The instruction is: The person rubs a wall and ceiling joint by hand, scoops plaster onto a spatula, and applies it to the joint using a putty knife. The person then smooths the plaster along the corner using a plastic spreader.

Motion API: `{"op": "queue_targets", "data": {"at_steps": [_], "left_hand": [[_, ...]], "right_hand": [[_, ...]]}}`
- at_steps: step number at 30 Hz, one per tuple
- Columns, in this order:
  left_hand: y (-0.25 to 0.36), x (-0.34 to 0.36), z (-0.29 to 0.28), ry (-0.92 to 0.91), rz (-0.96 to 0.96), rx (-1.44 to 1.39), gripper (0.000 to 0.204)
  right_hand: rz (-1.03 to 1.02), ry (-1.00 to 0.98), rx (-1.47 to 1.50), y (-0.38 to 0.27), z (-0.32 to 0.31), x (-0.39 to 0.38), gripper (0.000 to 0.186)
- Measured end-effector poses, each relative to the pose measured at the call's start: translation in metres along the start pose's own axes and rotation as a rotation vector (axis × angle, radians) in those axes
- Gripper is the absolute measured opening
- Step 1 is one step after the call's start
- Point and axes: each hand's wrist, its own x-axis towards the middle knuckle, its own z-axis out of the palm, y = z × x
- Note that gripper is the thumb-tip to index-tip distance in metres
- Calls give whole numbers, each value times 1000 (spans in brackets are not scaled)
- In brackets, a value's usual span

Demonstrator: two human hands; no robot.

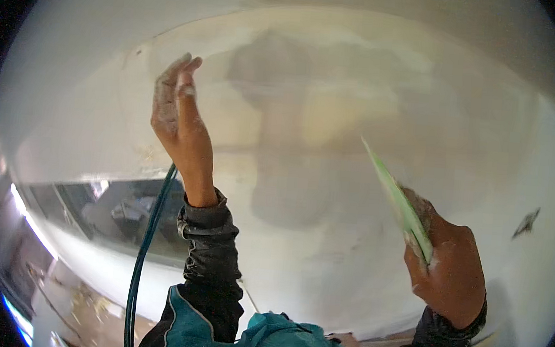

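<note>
My left hand (179, 110) is raised in front of the pale wall (348, 270), its fingers stretched upward and dusted with white. Nothing shows between those fingers, though the far side of the palm is hidden. Dark green cords (148, 248) hang down past my left wrist; whether they touch it I cannot tell. My right hand (449, 265), lower and to the right, is closed around the lower end of a thin, light green flat tool (400, 206). The tool appears nearly edge-on, its pointed end up and to the left. White dust marks my right fingers too.
A large yellowish and grey patch (340, 120) covers the wall's upper middle, with shadows across it. A dark opening (117, 216) lies at the lower left. A small dark mark or hole (526, 223) is at the right. Cluttered floor (94, 312) shows below left.
</note>
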Motion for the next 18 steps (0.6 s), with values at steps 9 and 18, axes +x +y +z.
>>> {"op": "queue_targets", "data": {"at_steps": [9, 18], "left_hand": [[-68, -26, 34, -267, 551, 430, 33], [-139, -6, 31, -436, 703, 551, 30]], "right_hand": [[1093, -23, 253, 181, 145, -296, 56], [1458, 509, 339, 131, 389, -616, 34]]}}
